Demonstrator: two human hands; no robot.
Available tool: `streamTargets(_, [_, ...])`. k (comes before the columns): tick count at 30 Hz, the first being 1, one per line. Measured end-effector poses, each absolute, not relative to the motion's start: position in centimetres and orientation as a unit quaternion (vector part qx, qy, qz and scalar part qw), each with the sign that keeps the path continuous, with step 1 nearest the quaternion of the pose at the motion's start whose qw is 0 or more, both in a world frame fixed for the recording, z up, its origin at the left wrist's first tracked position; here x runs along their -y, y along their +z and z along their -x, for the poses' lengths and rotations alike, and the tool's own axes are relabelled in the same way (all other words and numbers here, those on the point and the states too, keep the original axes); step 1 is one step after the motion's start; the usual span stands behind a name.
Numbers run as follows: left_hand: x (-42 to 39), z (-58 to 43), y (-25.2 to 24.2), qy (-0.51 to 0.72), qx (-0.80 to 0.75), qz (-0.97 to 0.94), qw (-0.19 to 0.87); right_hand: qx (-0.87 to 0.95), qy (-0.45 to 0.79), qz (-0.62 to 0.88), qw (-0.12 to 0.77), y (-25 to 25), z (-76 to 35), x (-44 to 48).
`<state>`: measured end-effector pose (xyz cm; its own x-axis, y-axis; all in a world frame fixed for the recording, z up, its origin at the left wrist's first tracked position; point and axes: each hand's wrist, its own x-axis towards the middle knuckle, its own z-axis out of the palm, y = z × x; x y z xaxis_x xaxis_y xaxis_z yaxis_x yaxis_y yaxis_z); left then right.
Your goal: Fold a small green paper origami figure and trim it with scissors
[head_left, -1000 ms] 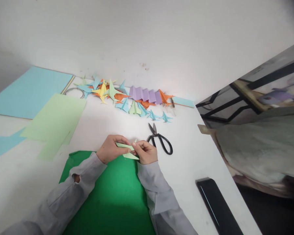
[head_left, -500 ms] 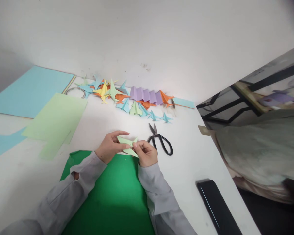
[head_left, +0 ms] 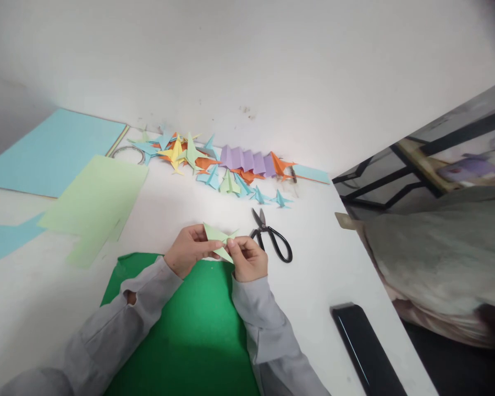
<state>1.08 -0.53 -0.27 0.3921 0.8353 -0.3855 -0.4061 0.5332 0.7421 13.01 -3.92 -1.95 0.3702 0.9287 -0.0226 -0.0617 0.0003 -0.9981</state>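
A small folded pale green paper plane (head_left: 214,235), with pointed wings spread, is held up between both my hands just beyond a green mat. My left hand (head_left: 188,250) pinches its left side, thumb on top and fingers behind. On its right end, the thumb and forefinger of my right hand (head_left: 247,257) press together on the narrow tip. Black-handled scissors (head_left: 266,228) lie with blades parted, close to the right hand. The green mat (head_left: 190,330) spreads beneath my forearms.
Along the wall lie several folded paper planes (head_left: 175,154) and a pleated purple paper (head_left: 245,160). Blue sheets (head_left: 61,148), a cut green sheet (head_left: 99,192) and a tape roll (head_left: 128,155) are at left. A black phone-like slab (head_left: 367,346) lies near the right table edge.
The fingers of my left hand have drawn in behind the paper, and its left wing now points more upward. My right hand keeps its pinch.
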Motion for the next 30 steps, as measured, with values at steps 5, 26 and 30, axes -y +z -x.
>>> streamTargets(5, [0.51, -1.09, -0.18, 0.403, -0.396, -0.277, 0.777, 0.381, 0.424, 0.565, 0.596, -2.18, -12.98, 3.94])
streamTargets(26, [0.31, -0.97, -0.77, 0.418, -0.413, -0.306, 0.749, 0.381, 0.441, 0.544, 0.604, -2.48, -12.66, 3.87])
streamTargets(30, [0.33, -1.17, -0.33, 0.427, -0.398, -0.259, 0.769, 0.379, 0.447, 0.539, 0.605, -2.39, -12.6, 3.89])
